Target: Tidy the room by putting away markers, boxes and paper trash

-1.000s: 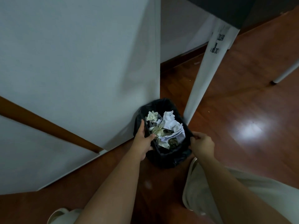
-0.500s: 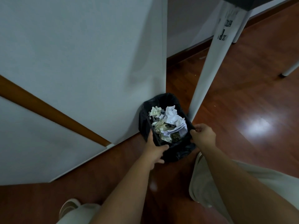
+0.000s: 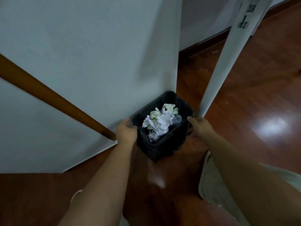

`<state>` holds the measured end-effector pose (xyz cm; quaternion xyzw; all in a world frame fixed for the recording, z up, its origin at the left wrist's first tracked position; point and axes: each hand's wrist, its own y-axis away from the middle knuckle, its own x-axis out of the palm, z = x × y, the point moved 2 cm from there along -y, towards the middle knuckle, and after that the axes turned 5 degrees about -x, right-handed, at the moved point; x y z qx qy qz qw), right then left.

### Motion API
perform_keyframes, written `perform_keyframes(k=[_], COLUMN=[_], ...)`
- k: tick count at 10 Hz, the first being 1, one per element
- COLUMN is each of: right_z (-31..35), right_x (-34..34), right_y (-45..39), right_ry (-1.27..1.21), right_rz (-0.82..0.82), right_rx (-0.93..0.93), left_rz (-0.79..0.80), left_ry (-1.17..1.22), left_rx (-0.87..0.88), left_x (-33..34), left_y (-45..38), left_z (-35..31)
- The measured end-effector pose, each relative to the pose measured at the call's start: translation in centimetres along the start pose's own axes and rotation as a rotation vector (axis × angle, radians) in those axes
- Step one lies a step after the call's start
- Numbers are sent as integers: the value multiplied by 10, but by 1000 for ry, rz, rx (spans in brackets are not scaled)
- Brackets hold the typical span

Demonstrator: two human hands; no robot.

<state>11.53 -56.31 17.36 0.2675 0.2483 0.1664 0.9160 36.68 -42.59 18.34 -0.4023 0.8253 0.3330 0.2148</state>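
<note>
While both arms reach down, the left hand [image 3: 126,132] and right hand [image 3: 200,127] grip opposite sides of a black bin [image 3: 160,148]. Crumpled paper [image 3: 160,121] fills it, beside a white wall [image 3: 91,54].

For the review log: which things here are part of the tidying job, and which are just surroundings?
Part of the job:
- black bin
- crumpled paper inside it
- left hand gripping the bin's rim
- right hand at its opposite side

Surroundings:
- white panel
- white table leg
- wooden floor
</note>
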Motion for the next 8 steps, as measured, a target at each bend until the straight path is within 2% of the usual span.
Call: perform_keyframes(k=[1,2,3,4,6,7,8], right_z=[7,10,3,1,3,-2,0], right_x=[1,4,-1,-10,-22,-22,-30], right_y=[-10,-19,-31,-42,-54,-52,-40], right_ry=[-212,-182,-281,-427,-581,-528,-419], right_rz=[-3,2,-117,-184,-103,-79,-190], right_rx=[-14,-20,-3,67,125,119,84], left_rz=[96,191,216,252,276,314,285], left_ry=[278,463,571,608,578,592,525], left_rx=[-206,-301,-293,-280,-268,-240,-249], left_x=[23,44,59,74,80,75,62], left_y=[22,35,33,25,8,15,25], left_z=[23,35,26,6,-6,-1,4])
